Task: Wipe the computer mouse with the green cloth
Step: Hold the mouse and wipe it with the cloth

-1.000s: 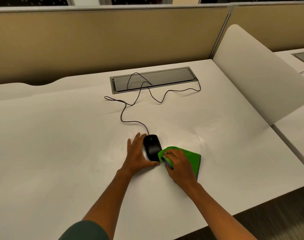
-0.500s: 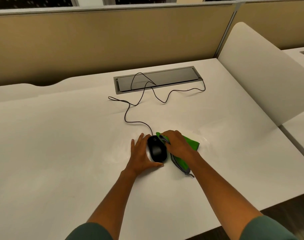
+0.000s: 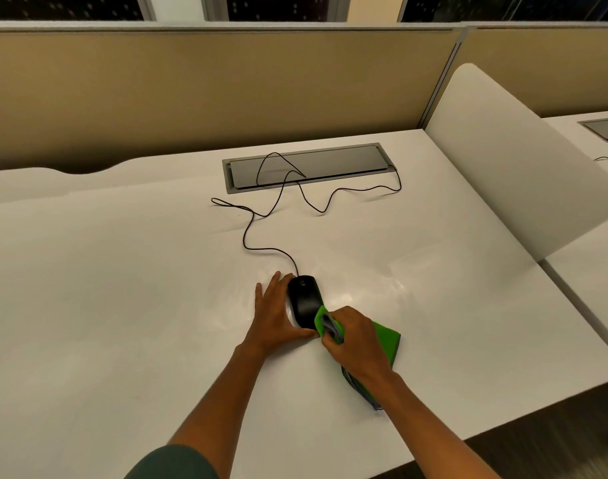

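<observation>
A black wired computer mouse (image 3: 304,299) lies on the white desk (image 3: 122,305). My left hand (image 3: 276,314) rests flat against the mouse's left side, with the thumb curled round its near end, holding it in place. My right hand (image 3: 356,337) is closed on a bunched green cloth (image 3: 387,340) with a grey edge. The cloth's front fold touches the mouse's near right corner. The rest of the cloth trails under my right wrist towards the desk's front edge.
The mouse's black cable (image 3: 278,216) snakes back across the desk to a grey cable tray (image 3: 306,165) set in the surface. A tan partition (image 3: 209,91) closes the back. A white divider panel (image 3: 516,160) stands on the right. The front edge is near my right forearm.
My right hand with the cloth has slid from the mouse's far right side back along it to its near right corner. My left hand has stayed on the mouse.
</observation>
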Demonstrator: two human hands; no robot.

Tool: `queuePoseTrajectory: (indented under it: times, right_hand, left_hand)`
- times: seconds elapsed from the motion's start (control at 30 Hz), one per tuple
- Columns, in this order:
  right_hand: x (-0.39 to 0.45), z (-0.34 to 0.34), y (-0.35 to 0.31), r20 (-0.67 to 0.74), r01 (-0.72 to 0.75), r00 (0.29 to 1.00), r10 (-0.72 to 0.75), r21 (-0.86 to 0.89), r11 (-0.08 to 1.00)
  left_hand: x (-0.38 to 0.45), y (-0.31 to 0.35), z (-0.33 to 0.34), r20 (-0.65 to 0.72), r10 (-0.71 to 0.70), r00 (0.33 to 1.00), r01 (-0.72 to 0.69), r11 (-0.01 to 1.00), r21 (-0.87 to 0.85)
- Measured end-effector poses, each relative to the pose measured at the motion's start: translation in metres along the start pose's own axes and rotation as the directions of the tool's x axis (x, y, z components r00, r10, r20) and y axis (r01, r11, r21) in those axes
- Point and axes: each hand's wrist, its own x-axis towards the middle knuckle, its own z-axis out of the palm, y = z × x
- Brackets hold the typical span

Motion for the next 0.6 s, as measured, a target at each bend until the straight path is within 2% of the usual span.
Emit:
queuePoseTrajectory:
  times: [0.2, 0.27, 0.37, 0.5, 0.6]
  right_hand:
    - [0.025, 0.000, -0.013, -0.055, -0.001, 0.998, 0.001, 0.000, 1.000]
    - [0.045, 0.002, -0.021, 0.002, -0.009, 1.000, 0.009, -0.041, 0.999]
    - [0.068, 0.010, -0.038, 0.158, 0.016, 0.987, 0.005, -0.137, 0.990]
    - [0.075, 0.010, -0.049, 0.295, 0.122, 0.955, -0.036, -0.279, 0.953]
    - [0.067, 0.004, -0.048, 0.341, 0.203, 0.935, -0.101, -0.277, 0.939]
  left_hand:
    - [0.002, 0.002, 0.000, 0.003, -0.010, 1.000, 0.010, 1.000, 0.006]
    - [0.001, 0.001, 0.001, 0.007, -0.011, 1.000, 0.011, 1.000, 0.007]
    - [0.002, -0.001, 0.003, 0.013, -0.013, 1.000, 0.013, 1.000, 0.005]
    - [0.004, -0.004, 0.004, 0.010, -0.023, 1.000, 0.022, 1.000, 0.018]
    - [0.002, -0.006, 0.003, 0.024, 0.013, 1.000, -0.013, 1.000, 0.017]
